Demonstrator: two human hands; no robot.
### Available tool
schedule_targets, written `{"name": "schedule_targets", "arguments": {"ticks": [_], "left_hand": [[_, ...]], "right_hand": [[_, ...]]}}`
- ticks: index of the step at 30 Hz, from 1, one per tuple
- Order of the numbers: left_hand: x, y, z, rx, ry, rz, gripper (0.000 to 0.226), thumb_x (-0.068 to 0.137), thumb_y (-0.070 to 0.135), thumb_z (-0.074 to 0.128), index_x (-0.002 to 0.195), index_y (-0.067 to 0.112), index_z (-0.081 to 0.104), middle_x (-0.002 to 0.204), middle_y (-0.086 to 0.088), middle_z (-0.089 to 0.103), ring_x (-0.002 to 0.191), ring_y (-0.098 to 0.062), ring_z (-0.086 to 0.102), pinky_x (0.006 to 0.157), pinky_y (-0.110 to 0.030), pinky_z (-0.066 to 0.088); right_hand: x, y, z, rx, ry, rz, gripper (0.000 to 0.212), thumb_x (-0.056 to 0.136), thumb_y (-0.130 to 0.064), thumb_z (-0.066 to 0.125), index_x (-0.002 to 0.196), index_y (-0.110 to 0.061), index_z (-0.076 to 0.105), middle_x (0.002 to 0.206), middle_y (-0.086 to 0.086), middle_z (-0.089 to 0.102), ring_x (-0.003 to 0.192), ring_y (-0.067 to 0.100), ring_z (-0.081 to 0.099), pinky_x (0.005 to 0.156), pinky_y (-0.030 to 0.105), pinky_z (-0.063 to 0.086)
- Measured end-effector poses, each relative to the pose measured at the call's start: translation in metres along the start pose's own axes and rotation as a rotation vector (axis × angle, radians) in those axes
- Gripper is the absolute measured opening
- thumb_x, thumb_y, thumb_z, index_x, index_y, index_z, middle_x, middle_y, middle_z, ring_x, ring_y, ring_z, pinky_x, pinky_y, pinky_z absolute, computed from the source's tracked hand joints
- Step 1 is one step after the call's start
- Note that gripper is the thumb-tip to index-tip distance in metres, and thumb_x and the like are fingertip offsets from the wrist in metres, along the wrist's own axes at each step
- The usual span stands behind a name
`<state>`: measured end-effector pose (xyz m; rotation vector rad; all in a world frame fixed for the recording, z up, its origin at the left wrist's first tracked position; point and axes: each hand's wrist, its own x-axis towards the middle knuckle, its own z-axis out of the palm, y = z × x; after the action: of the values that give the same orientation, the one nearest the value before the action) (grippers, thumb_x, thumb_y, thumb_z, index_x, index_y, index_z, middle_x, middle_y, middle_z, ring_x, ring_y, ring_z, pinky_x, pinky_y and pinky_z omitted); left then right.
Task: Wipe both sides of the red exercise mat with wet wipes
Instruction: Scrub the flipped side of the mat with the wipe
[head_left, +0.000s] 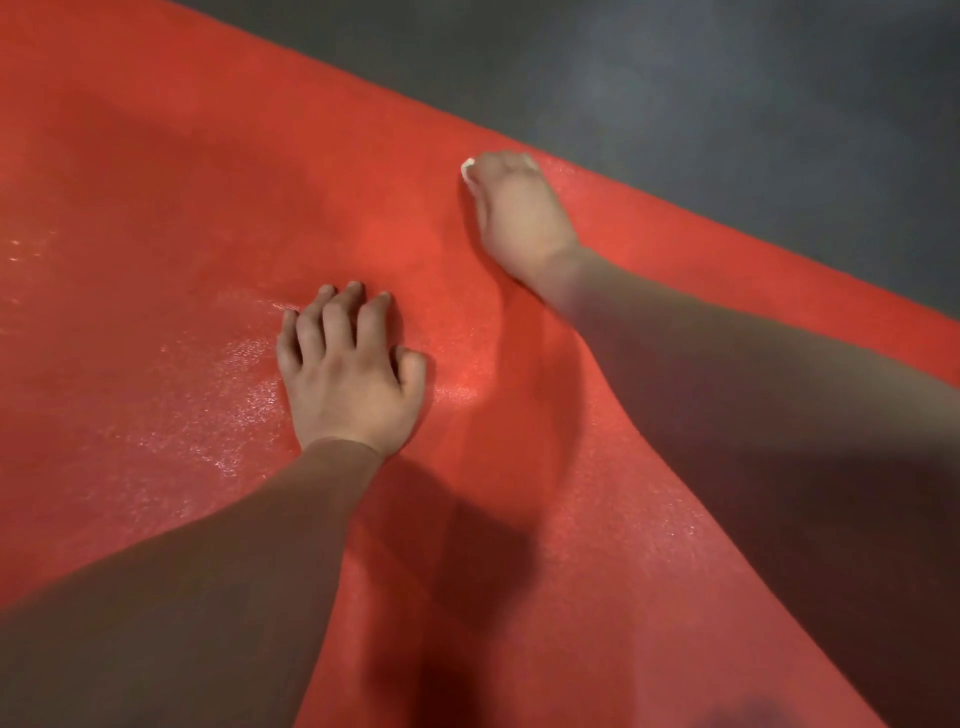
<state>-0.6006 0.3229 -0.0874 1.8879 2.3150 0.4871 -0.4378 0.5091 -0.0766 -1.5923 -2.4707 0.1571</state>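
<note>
Presently, the red exercise mat (156, 182) is seen spread flat, filling nearly the whole head view from the left edge to the lower right. At far left a faint glistening streak (21, 254) is noted on the mat surface, and a larger shiny, wet-looking patch (218, 395) is recorded just left of the left hand (348, 379). The left hand is planted on the mat near the centre of the view. Its fingers are spread and arched, with the fingertips (326, 291) and the thumb set down on the surface. Nothing is held in it. A dark shadow (441, 519) is cast on the mat just right of the left forearm. Further right and farther from the camera, the right hand (519, 213) is placed on the mat close to its far edge, somewhat blurred. It is bunched over a white wet wipe (467, 169), which is gripped beneath the bent fingers and pressed to the mat. Only small white bits of the wipe are visible, at the thumb side and near the knuckles. Beyond the far edge of the mat, at upper right, a dark grey floor (727, 78) is observed.
</note>
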Motion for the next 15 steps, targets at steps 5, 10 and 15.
{"name": "schedule_targets", "arguments": {"ticks": [5, 10, 15], "left_hand": [[0.000, 0.002, 0.000, -0.015, -0.014, -0.015, 0.056, 0.086, 0.039, 0.049, 0.137, 0.018, 0.059, 0.148, -0.009, 0.050, 0.145, -0.032, 0.035, 0.122, -0.054, 0.019], [0.001, 0.003, -0.002, 0.003, -0.026, -0.009, 0.056, 0.085, 0.040, 0.049, 0.136, 0.019, 0.058, 0.148, -0.009, 0.050, 0.145, -0.032, 0.034, 0.121, -0.055, 0.020], [0.000, 0.003, -0.004, 0.019, -0.036, 0.005, 0.054, 0.086, 0.039, 0.045, 0.136, 0.020, 0.056, 0.146, -0.008, 0.050, 0.145, -0.032, 0.034, 0.120, -0.057, 0.021]], "right_hand": [[-0.031, 0.088, -0.017, -0.218, 0.057, 0.462, 0.033, 0.101, -0.017, 0.033, 0.112, -0.007, 0.063, 0.115, 0.018, 0.064, 0.110, 0.038, 0.057, 0.095, 0.041, 0.037], [-0.039, 0.082, -0.024, -0.153, 0.067, 0.560, 0.030, 0.101, -0.014, 0.034, 0.113, -0.001, 0.058, 0.118, 0.023, 0.061, 0.113, 0.040, 0.055, 0.098, 0.042, 0.036], [-0.053, -0.005, -0.014, -0.038, -0.057, 0.065, 0.024, 0.089, -0.005, 0.042, 0.102, -0.005, 0.062, 0.098, 0.020, 0.064, 0.093, 0.040, 0.058, 0.087, 0.043, 0.037]]}}
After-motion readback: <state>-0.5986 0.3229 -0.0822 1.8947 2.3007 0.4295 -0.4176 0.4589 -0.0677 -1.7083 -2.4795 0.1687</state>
